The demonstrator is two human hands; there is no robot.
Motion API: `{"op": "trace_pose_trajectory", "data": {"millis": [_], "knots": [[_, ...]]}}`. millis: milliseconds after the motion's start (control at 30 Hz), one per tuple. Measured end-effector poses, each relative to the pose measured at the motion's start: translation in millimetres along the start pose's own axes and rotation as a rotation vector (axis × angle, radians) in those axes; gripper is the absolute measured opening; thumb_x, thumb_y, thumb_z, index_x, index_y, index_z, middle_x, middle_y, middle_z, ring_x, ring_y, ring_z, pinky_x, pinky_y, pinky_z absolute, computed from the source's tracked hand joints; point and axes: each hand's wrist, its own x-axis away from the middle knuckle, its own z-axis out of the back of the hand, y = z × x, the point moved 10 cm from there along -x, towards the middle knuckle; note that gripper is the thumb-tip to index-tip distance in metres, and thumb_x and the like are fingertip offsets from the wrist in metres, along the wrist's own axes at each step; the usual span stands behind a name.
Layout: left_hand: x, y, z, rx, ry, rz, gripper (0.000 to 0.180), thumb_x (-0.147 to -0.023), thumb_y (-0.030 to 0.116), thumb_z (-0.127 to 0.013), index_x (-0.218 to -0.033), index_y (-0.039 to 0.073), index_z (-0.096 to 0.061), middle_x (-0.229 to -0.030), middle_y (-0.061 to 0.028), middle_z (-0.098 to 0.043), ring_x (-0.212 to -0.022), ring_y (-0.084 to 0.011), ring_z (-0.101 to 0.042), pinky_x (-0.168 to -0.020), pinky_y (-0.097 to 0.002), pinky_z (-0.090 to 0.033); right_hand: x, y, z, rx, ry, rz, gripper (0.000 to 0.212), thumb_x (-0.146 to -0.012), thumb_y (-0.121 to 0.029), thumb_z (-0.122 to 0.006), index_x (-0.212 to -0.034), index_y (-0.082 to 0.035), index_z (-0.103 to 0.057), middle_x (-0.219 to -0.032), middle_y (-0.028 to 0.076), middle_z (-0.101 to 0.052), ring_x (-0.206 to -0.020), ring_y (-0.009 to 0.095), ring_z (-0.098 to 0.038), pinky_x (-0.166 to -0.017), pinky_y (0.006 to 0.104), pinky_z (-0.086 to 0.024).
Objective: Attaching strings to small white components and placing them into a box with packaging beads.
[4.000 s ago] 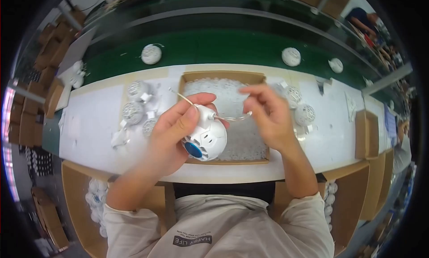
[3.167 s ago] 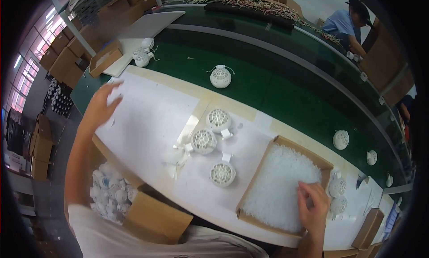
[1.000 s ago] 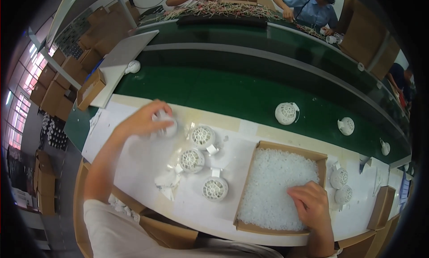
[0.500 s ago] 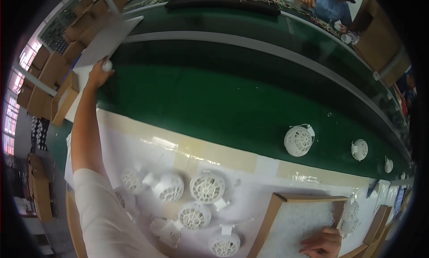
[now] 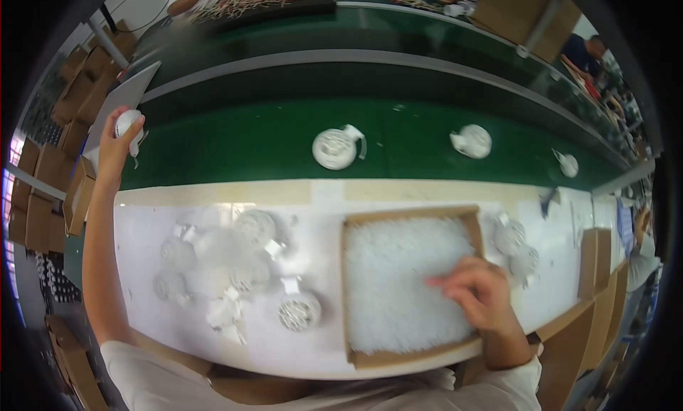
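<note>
At the far left, my left hand (image 5: 114, 144) is raised at the green belt's end, closed around a round white housing (image 5: 128, 123) with a short white piece hanging from it. My right hand (image 5: 482, 291) is over a shallow cardboard box (image 5: 344, 297) filled with small clear-white pieces (image 5: 398, 283). Its fingers are curled, thumb below the forefinger; motion blur hides whatever lies between them. Left of the box, several round white lattice housings with white connectors lie on the white tabletop, one (image 5: 299, 311) nearest the box. Two more (image 5: 509, 234) lie beyond its right side.
The green conveyor belt (image 5: 242, 144) crosses behind the table, carrying a white housing (image 5: 334, 149), another (image 5: 472, 141) and a smaller-looking one (image 5: 567, 164). Cardboard boxes (image 5: 75, 204) stand at the left, more (image 5: 594, 269) at the right. People work across the belt and at the right.
The view has swung right and down, bringing the box fully into sight. My left hand has lifted the white housing off the belt's end area. My right hand remains over the box.
</note>
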Motion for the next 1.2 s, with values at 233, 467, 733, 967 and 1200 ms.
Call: {"op": "trace_pose_trajectory", "data": {"millis": [233,467,733,967,1200], "knots": [[216,183,-141,1.095,-0.418,-0.076,0.080,-0.080,-0.001,-0.073,-0.146,0.012,-0.031,-0.122,-0.0151,-0.058,-0.117,-0.0315,-0.062,-0.101,-0.0400,-0.051,26,5,13,-0.508,0.241,-0.157,0.009,-0.093,0.006,-0.058,-0.097,-0.001,-0.060,-0.086,0.007,-0.066,-0.087,0.019,-0.065,-0.078,0.0301,-0.052],[345,257,-259,0.763,-0.723,-0.073,0.070,-0.077,0.002,-0.069,-0.138,0.016,-0.039,-0.125,-0.0164,-0.058,-0.100,-0.0375,-0.067,-0.075,-0.0377,-0.059,31,8,44,-0.657,0.212,-0.190,0.009,-0.093,-0.003,-0.065,-0.102,0.000,-0.067,-0.094,0.009,-0.071,-0.088,0.016,-0.065,-0.076,0.0269,-0.051],[373,251,-318,1.201,-1.084,0.237,0.043,-0.089,0.029,-0.069,-0.124,0.016,-0.048,-0.120,-0.0191,-0.058,-0.085,-0.0361,-0.067,-0.056,-0.0346,-0.054,31,22,67,-0.766,0.266,-0.183,0.021,-0.091,-0.005,-0.068,-0.111,0.001,-0.070,-0.102,0.011,-0.073,-0.092,0.013,-0.065,-0.081,0.0260,-0.051],[378,237,-325,1.246,-0.973,0.189,0.041,-0.090,0.034,-0.069,-0.116,0.008,-0.051,-0.116,-0.0191,-0.059,-0.081,-0.0367,-0.069,-0.054,-0.0379,-0.056,27,24,42,-0.764,0.165,-0.205,0.020,-0.090,-0.006,-0.070,-0.109,0.001,-0.071,-0.097,0.009,-0.073,-0.085,0.011,-0.063,-0.074,0.0241,-0.050],[375,233,-320,1.240,-0.943,0.179,0.042,-0.090,0.036,-0.070,-0.113,0.005,-0.053,-0.116,-0.0182,-0.058,-0.082,-0.0370,-0.069,-0.056,-0.0389,-0.057,26,36,25,-0.830,0.148,-0.356,0.018,-0.091,-0.006,-0.070,-0.108,0.000,-0.071,-0.093,0.005,-0.071,-0.079,0.008,-0.060,-0.070,0.0224,-0.048]]}}
